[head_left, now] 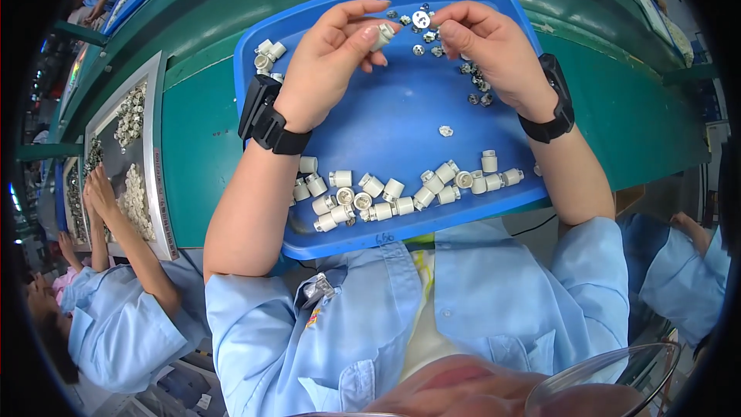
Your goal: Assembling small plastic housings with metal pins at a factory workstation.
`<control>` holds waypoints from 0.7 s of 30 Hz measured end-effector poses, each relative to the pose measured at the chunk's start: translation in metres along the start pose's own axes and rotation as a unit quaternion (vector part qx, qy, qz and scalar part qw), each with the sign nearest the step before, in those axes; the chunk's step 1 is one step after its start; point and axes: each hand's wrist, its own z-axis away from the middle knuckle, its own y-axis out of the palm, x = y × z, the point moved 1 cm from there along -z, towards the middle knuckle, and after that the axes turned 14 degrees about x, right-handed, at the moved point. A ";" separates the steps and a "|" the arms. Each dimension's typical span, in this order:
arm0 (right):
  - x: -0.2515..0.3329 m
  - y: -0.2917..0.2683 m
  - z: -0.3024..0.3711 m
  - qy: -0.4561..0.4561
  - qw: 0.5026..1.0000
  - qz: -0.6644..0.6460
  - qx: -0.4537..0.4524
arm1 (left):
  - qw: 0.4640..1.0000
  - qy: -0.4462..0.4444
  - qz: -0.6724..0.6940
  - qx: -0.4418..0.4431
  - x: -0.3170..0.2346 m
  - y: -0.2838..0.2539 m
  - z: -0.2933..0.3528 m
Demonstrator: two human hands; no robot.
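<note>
White cylindrical part [384,34] pinched in the left hand [332,62] above the far end of a blue tray [386,123].

The right hand [486,50] closes its fingertips on a small round white disc [421,18] just beside it. More white cylinders [386,193] lie along the tray's near edge, small dark metal pieces [475,81] under the right hand. The tray rests on a green bench [197,131]; a neighbouring person [116,301] works at a grey tray [154,147].

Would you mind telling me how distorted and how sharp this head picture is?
Head view: strong fisheye, the green bench edge bows and the corners go black; the blue tray, both hands and white parts are sharp; light is even, shadows soft.
</note>
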 end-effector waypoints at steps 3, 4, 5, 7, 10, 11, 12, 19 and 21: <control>-0.002 0.000 0.001 -0.011 0.996 -0.080 0.028 | 1.000 -0.016 -0.012 0.023 0.002 0.008 0.002; -0.002 0.001 0.002 -0.011 0.996 -0.082 0.027 | 0.999 -0.023 -0.026 0.034 0.004 0.011 0.002; -0.001 0.003 0.002 -0.031 0.997 -0.070 0.030 | 0.998 -0.030 -0.039 0.044 0.005 0.013 0.003; 0.000 0.006 0.002 -0.072 0.996 -0.043 0.035 | 0.997 -0.054 -0.033 0.049 0.005 0.016 0.004; -0.001 0.007 0.000 -0.173 0.978 0.109 0.034 | 0.993 -0.100 -0.020 0.058 0.002 0.018 0.006; -0.001 0.007 0.000 -0.222 0.957 0.186 0.033 | 0.993 -0.095 -0.002 0.067 0.001 0.020 0.006; -0.002 0.008 -0.001 -0.221 0.957 0.184 0.032 | 0.993 -0.091 0.017 0.075 0.000 0.020 0.007; 0.001 0.018 0.002 -0.177 0.971 0.157 0.015 | 0.991 -0.085 0.061 0.088 -0.002 0.020 0.010; 0.002 0.018 0.003 -0.191 0.965 0.182 0.002 | 0.990 -0.085 0.067 0.087 -0.003 0.020 0.010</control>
